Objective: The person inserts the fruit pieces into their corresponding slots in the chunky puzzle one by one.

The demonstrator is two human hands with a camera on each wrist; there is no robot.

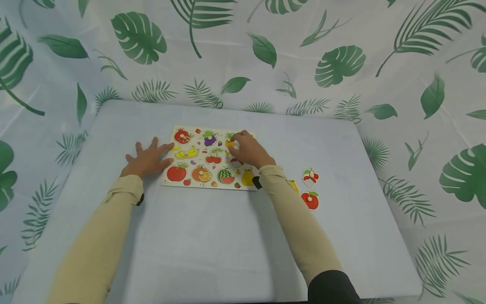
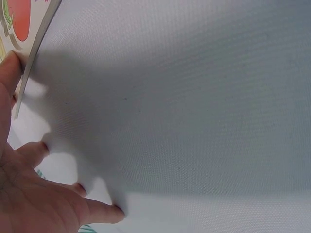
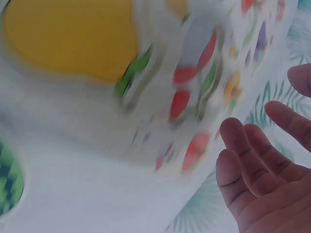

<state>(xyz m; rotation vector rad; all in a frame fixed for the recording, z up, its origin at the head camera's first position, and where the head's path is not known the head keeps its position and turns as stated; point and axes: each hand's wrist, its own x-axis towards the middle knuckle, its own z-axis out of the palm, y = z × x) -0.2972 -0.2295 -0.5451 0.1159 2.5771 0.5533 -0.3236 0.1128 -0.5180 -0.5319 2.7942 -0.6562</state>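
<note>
A fruit peg puzzle board [image 1: 195, 163] lies flat on the table. My left hand [image 1: 148, 159] is spread at its left side; in the left wrist view the thumb tip sits on the board's edge, other fingers on the cloth. My right hand [image 1: 248, 148] hovers over the board's right part, fingertips beside the pineapple piece [image 1: 229, 140]. The right wrist view shows its fingers loosely bent, thumb apart, nothing between them. Close below that hand are a red-and-white picture [image 1: 236, 162] and the yellow pear [image 1: 247, 177]. Grapes [image 1: 209, 139], bananas [image 1: 187, 153] and watermelon [image 1: 225, 175] also show.
Right of the board lie loose pieces: a cherry piece [image 1: 310, 177], a red round fruit piece [image 1: 310, 200] and a yellow piece [image 1: 293, 185] partly hidden by the right sleeve. A green patterned piece [image 3: 8, 179] appears in the right wrist view. Leaf-print cloth [image 1: 288, 55] hangs behind.
</note>
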